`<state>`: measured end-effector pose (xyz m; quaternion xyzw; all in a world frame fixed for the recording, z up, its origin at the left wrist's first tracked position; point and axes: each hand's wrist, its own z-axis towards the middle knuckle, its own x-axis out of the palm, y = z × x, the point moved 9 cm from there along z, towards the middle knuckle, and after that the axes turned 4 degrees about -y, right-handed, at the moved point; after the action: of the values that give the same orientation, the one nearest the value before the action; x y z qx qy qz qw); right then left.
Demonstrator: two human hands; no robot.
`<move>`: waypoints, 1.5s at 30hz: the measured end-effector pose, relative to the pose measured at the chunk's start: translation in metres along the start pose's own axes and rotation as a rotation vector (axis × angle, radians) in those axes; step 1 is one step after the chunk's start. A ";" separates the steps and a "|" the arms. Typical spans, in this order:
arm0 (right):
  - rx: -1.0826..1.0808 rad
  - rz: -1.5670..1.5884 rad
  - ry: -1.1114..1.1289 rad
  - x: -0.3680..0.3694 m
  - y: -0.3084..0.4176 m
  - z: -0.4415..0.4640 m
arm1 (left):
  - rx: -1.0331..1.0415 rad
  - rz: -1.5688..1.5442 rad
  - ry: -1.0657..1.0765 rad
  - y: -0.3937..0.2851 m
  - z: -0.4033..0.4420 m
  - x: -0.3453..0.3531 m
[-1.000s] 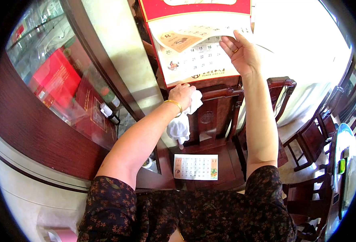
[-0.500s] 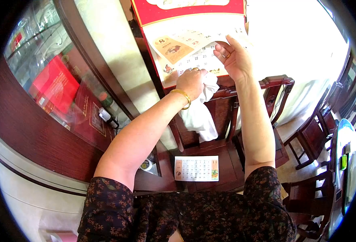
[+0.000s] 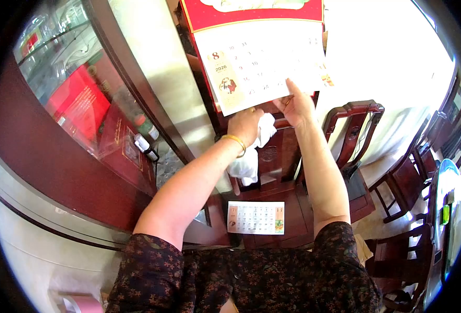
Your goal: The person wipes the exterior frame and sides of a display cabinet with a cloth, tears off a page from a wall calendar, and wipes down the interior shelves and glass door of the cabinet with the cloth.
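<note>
A red-topped wall calendar (image 3: 256,57) hangs in front of me, showing a page headed 8 and 2026. My right hand (image 3: 298,108) is at the page's lower edge, thumb on its front and the other fingers curled beneath it. My left hand (image 3: 244,127), with a gold bangle at the wrist, grips a bunched white cloth (image 3: 246,163) just below the calendar's lower left part. The cloth hangs down in front of a dark wooden chair back. A loose July calendar sheet (image 3: 256,217) lies flat on the wooden seat below.
A glass-fronted wooden cabinet (image 3: 121,68) on the left holds red boxes (image 3: 79,104) and bottles. To the right stand a carved chair (image 3: 353,125) and more dark wooden chairs (image 3: 400,190). A table (image 3: 449,208) with items on it is at the far right.
The lifted page has come down and now hangs nearly flat over the dates beneath. Both hands have moved slightly lower, and the left hand with the cloth is now clear of the calendar sheets.
</note>
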<state>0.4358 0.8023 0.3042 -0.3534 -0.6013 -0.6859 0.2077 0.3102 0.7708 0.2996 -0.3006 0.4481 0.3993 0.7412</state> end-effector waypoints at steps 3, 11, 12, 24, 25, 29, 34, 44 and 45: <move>0.156 -0.081 -0.003 -0.007 -0.029 -0.012 | -0.063 -0.068 0.043 -0.006 -0.024 0.015; 0.248 -0.108 -0.042 -0.052 -0.091 -0.002 | -0.124 -0.203 0.102 -0.009 -0.084 0.061; 0.240 -0.107 -0.003 -0.052 -0.095 -0.009 | -0.135 -0.250 0.108 -0.011 -0.091 0.063; 0.528 -0.477 -0.014 -0.240 -0.202 -0.150 | -0.212 -0.639 -0.119 -0.029 -0.140 0.039; 0.580 -0.484 0.003 -0.241 -0.209 -0.169 | -0.211 -0.639 -0.119 -0.032 -0.141 0.034; 0.887 -0.106 0.214 -0.217 -0.250 -0.237 | -0.201 -0.706 -0.209 -0.038 -0.147 0.013; 0.773 0.322 0.275 -0.136 -0.195 -0.224 | -0.073 -0.600 -0.284 -0.044 -0.161 -0.018; 0.749 0.358 0.398 -0.076 -0.182 -0.228 | 0.045 -0.380 -0.068 -0.034 -0.180 -0.024; 0.686 0.166 0.340 -0.075 -0.185 -0.226 | 0.083 -0.344 0.132 -0.040 -0.186 -0.005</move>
<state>0.3018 0.6075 0.1175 -0.1921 -0.7220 -0.4748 0.4652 0.2642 0.5993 0.2300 -0.3674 0.4538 0.2273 0.7794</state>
